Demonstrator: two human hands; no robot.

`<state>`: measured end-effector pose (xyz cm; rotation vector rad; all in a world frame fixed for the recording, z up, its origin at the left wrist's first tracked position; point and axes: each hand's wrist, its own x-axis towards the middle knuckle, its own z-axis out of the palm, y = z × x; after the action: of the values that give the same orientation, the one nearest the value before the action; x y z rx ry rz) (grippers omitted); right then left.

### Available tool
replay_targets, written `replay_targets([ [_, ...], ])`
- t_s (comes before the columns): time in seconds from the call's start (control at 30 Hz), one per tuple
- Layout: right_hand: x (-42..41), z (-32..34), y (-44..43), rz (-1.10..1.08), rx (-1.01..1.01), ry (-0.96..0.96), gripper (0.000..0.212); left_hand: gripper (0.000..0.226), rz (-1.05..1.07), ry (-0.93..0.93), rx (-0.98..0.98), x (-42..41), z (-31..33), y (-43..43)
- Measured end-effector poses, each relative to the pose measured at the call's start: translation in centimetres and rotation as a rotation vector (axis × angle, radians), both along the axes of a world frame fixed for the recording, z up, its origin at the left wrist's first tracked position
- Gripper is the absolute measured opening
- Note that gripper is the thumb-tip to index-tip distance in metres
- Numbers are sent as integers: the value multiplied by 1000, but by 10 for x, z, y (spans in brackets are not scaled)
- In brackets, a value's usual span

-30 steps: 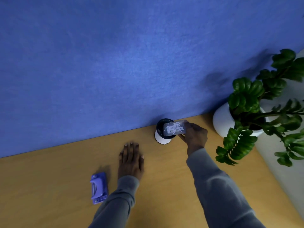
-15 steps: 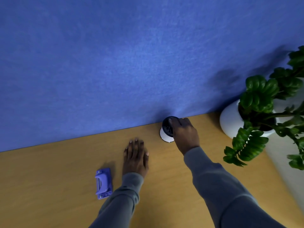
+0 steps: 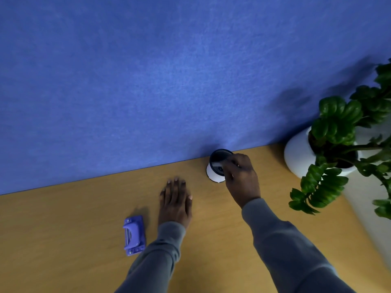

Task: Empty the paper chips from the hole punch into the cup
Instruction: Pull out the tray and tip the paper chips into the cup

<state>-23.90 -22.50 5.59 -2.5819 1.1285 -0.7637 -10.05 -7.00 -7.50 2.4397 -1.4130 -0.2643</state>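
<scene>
Chip tray (image 3: 218, 164) mostly behind right hand (image 3: 241, 178)

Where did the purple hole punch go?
The hole punch lies on the wooden desk, low and left in the head view, just left of the left hand resting flat.

Dim, cool, even lighting; no glare. Casting soft dark shadows on blue wall (image 3: 169, 81) left of and above plant (image 3: 342, 132), fainter one on wall just behind cup (image 3: 214, 173). Dropping small shadow on desk (image 3: 63, 229) beside hole punch (image 3: 133, 235). Blurring toward right edge past plant; bending and tilting desk line through wide-angle lens. Smearing slightly around right hand (image 3: 242, 179).
</scene>
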Motion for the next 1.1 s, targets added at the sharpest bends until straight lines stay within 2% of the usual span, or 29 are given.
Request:
replay_targets([
  [0.07,1,0,1,-22,-7,-36,14,57,0,-3,2,0,0,0],
  [0.2,0,-2,3,-39,28,-24,10,58,-3,-13,8,0,-2,0],
  [0.37,-1,-2,5,-15,89,-6,17,58,1,-21,17,0,-2,1],
  [0.53,-2,-3,7,-12,56,-86,14,58,3,-21,19,0,-2,1],
  [0.73,-5,-6,15,-85,45,-26,22,57,6,-22,12,0,1,1],
  [1.1,-4,-5,15,-104,22,-74,19,56,6,-15,17,0,1,1],
])
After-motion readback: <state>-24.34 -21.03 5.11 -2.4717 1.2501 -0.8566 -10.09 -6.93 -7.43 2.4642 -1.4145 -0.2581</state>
